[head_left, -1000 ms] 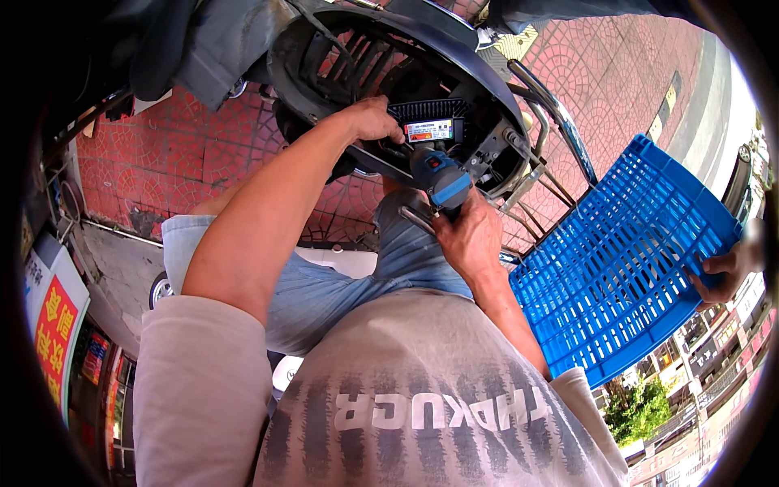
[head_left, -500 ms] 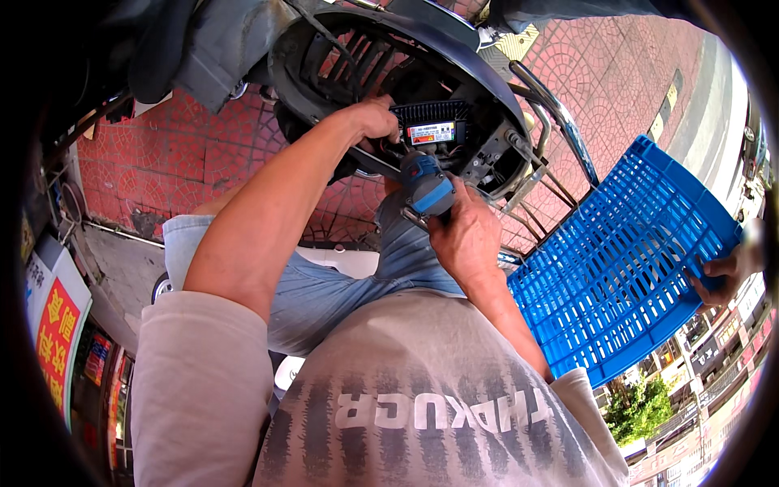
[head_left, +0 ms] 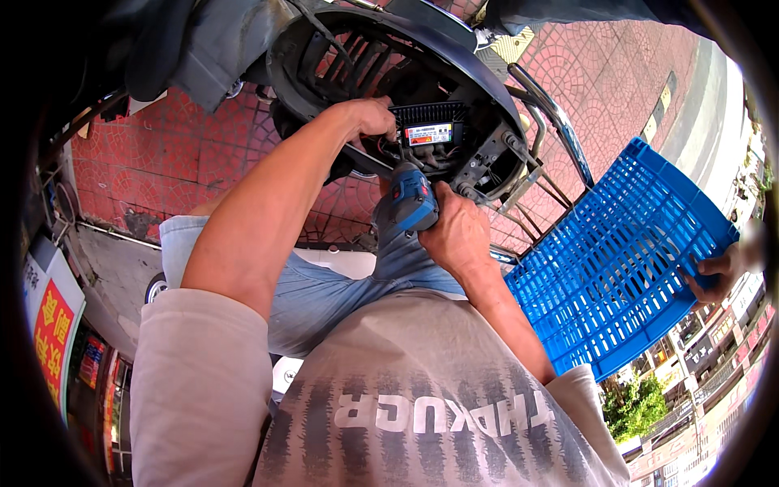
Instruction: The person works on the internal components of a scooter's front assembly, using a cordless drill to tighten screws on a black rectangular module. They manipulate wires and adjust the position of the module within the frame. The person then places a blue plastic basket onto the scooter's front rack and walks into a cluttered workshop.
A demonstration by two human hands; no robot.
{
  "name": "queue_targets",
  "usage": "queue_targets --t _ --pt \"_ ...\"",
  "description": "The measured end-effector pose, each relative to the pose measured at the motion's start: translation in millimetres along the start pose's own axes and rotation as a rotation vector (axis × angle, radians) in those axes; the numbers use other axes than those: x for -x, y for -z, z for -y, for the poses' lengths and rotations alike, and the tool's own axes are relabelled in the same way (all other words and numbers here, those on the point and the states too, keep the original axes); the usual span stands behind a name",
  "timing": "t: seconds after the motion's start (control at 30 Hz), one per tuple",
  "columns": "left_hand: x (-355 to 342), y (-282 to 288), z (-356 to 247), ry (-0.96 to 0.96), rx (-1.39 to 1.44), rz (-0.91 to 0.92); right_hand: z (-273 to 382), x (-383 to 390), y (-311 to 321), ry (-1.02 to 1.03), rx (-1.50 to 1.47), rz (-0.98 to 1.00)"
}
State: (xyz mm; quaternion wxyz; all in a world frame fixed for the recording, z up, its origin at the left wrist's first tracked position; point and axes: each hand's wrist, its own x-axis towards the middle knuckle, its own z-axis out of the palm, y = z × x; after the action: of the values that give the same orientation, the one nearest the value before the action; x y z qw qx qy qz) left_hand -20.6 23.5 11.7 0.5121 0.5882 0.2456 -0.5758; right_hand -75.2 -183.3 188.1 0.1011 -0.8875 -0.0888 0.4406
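Your right hand has its fingers wrapped around the grip of a blue power drill, just outside the near edge of the open dark body shell. The black finned box sits inside that shell, toward its near edge, with its labelled side facing you. From your right fingers, the box lies ahead and slightly left. Its long axis runs left to right; the drill's runs away from you, leaning left, with its nose by the box's near left corner. You can't tell from here whether the tip touches anything. Your left hand is the nearer one, just beside the box's left end; whether its fingers are apart or pinching something is hidden. Off to the right, another person's hand holds a blue basket.
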Motion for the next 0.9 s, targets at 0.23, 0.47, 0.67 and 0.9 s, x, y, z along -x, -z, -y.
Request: queue_targets --t 0.23,0.47,0.67,0.9 --pt "-8.0 -5.8 -6.5 0.018 -0.397 -0.032 -5.0 1.8 -6.4 0.032 -0.020 -0.050" --pt "-7.1 -3.7 10.8 -0.122 -0.246 -0.036 0.8 3.5 -3.7 -0.012 -0.049 -0.040" --pt "-8.5 -3.7 8.7 -0.143 -0.249 -0.061 0.0 -0.2 -0.3 -0.027 -0.007 -0.028" --pt "-16.6 -2.2 16.4 -0.197 -0.403 -0.092 -2.5 -3.0 1.4 -0.034 0.009 -0.036"
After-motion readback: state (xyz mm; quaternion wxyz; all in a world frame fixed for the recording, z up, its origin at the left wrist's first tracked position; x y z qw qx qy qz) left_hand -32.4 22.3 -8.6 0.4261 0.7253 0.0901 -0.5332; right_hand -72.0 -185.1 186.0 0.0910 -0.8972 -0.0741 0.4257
